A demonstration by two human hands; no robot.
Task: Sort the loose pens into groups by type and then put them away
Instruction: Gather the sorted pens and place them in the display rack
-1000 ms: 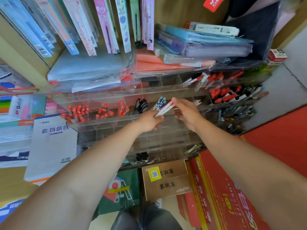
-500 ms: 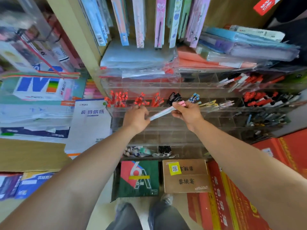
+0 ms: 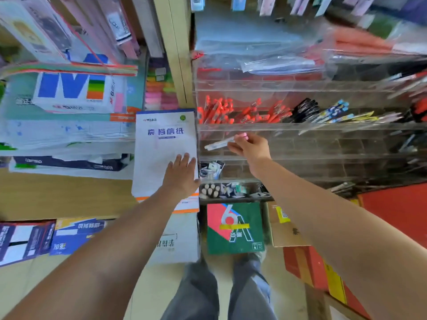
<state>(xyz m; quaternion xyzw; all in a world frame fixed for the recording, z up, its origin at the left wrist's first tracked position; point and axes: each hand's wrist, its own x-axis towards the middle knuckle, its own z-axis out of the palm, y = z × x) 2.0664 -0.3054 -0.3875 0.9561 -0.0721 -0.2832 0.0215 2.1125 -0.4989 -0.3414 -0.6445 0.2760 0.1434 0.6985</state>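
Far left, wrapped reams of paper (image 3: 69,88) lie stacked on a shelf. Next to them, a pad of letter paper (image 3: 165,139) with blue printed characters stands just left of the clear acrylic rack (image 3: 323,127), below a wooden upright (image 3: 178,54). The left hand (image 3: 181,175) rests on the lower part of this pad, palm down, with the fingers straight and slightly spread; it holds nothing.

Just right of the pad's edge, the held pens (image 3: 217,144) point leftward in front of the rack's lower tiers. They have pale barrels and a pink end (image 3: 242,135) at the grip; motion blur hides whether this is one pen or several. The right hand (image 3: 251,147) pinches them near the pink end between thumb and curled fingers, and the barrels project freely beyond the grip.

The tier above holds, in order, red pens (image 3: 219,110), black pens (image 3: 305,109) and blue-patterned pens (image 3: 335,113); further right the contents are too blurred to name.

Handling, as a judgement: such pens are light, stiff and smooth-skinned. A grip at one end lets the free ends swing or fan apart, and a single barrel can slide out. A hold nearer mid-barrel, with the fingers wrapped round all of them, would give better control. The likely step is choosing a compartment, where the barrels should enter end-first, clear of the thin acrylic lip
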